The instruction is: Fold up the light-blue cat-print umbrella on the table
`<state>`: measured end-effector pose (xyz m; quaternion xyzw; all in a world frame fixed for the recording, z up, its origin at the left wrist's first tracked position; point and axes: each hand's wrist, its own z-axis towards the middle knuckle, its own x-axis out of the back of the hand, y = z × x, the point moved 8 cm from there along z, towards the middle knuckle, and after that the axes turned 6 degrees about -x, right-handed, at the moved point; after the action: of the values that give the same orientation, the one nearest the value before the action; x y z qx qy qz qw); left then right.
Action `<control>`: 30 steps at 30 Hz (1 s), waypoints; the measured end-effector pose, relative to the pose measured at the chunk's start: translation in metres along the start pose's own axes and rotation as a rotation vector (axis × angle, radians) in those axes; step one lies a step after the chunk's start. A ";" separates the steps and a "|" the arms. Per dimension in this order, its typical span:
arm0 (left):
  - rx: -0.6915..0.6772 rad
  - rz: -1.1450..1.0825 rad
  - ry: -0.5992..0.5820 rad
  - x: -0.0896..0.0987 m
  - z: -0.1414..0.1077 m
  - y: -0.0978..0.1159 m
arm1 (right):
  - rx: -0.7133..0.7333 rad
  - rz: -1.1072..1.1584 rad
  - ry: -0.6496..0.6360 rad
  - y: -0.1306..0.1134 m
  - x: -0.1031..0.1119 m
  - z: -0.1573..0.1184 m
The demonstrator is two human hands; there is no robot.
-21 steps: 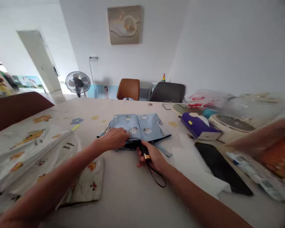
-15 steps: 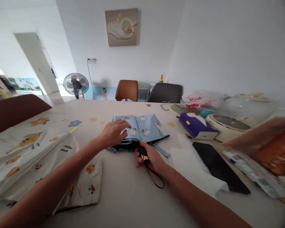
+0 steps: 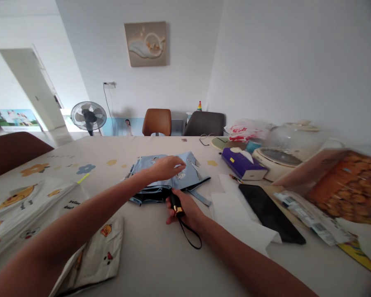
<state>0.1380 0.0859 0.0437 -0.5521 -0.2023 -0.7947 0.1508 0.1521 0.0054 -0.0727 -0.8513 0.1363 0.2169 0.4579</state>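
Observation:
A light blue folding umbrella [image 3: 148,165] with printed cartoon figures lies collapsed on the table, its canopy folds loose and its strap stretched out to the right. My right hand [image 3: 185,209] is wrapped round its black and gold handle, from which a dark wrist loop hangs toward me. Over the canopy lies my left hand [image 3: 168,167], palm down with fingers stretched to the right; whether it presses on the fabric I cannot tell. Left of the umbrella is a white cloth [image 3: 43,206] with yellow duck prints, partly hidden under my left forearm.
At right on the table [image 3: 148,264] are a purple tissue box [image 3: 243,163], a black phone [image 3: 270,212], white paper [image 3: 235,214], a plastic packet [image 3: 312,216], a snack bag [image 3: 349,185] and a glass-lidded pot [image 3: 297,144]. Chairs and a fan [image 3: 88,116] stand beyond.
My left hand has moved right across the canopy. More folds on the umbrella's left side show now. My right hand keeps its hold on the handle; the view has turned slightly right.

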 end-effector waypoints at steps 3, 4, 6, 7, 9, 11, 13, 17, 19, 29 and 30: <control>-0.079 0.157 -0.133 -0.028 0.045 0.011 | -0.002 -0.007 0.007 0.001 0.000 -0.001; -0.103 0.215 -0.181 -0.041 0.057 0.014 | -0.001 -0.006 0.005 0.001 0.000 -0.001; -0.146 0.244 -0.231 -0.062 0.077 0.021 | 0.004 0.000 -0.007 0.001 0.000 -0.002; -0.169 0.251 -0.251 -0.072 0.084 0.024 | 0.012 0.005 -0.014 0.001 0.000 -0.002; -0.209 0.265 -0.289 -0.088 0.096 0.031 | 0.029 0.014 -0.036 0.000 0.000 -0.001; -0.233 0.291 -0.329 -0.099 0.104 0.035 | 0.046 0.012 -0.067 0.000 0.000 0.000; -0.243 0.319 -0.350 -0.105 0.108 0.036 | 0.056 0.006 -0.099 0.001 -0.001 0.000; -0.263 0.367 -0.302 -0.100 0.110 0.034 | 0.071 0.012 -0.101 0.000 -0.001 -0.001; -0.267 0.388 -0.250 -0.088 0.110 0.033 | 0.068 0.013 -0.082 -0.001 -0.001 -0.003; -0.141 0.402 0.155 0.027 0.085 0.016 | 0.005 0.017 -0.038 0.001 -0.001 0.000; -0.120 0.386 0.178 0.036 0.077 0.010 | -0.001 0.018 -0.033 0.002 0.000 0.000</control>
<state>0.1934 0.1138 0.1028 -0.5162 -0.0308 -0.8073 0.2843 0.1510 0.0047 -0.0739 -0.8467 0.1361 0.2351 0.4576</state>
